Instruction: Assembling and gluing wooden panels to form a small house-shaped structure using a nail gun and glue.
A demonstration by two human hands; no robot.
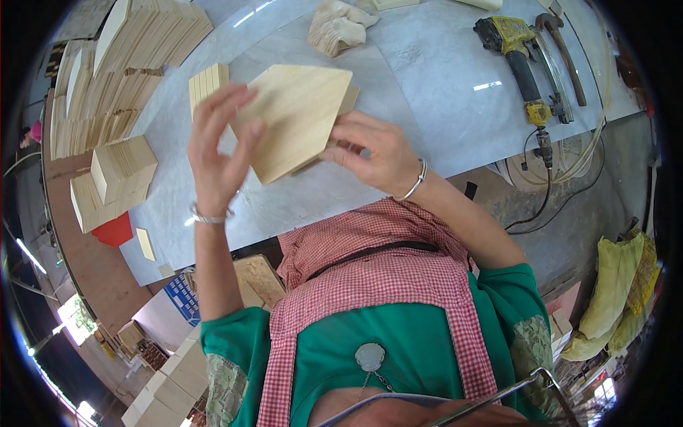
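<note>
A pale five-sided wooden panel [295,117] is tilted over the table in front of me. Part of another wooden piece [349,98] shows behind its right edge. My right hand [373,153] grips the panel's lower right edge with bent fingers and thumb; part of that grip is hidden. At the panel's left side is my left hand [219,146], fingers spread and a little blurred, with nothing held. Beyond that hand lie several narrow wooden strips [208,80] side by side.
Stacks of cut panels [153,35] line the left side, with a smaller pile [124,171] and a red piece [114,230] nearer. A crumpled cloth [338,28] lies at the back. On the right are a yellow-black nail gun [523,71] with its hose, and a hammer [565,57].
</note>
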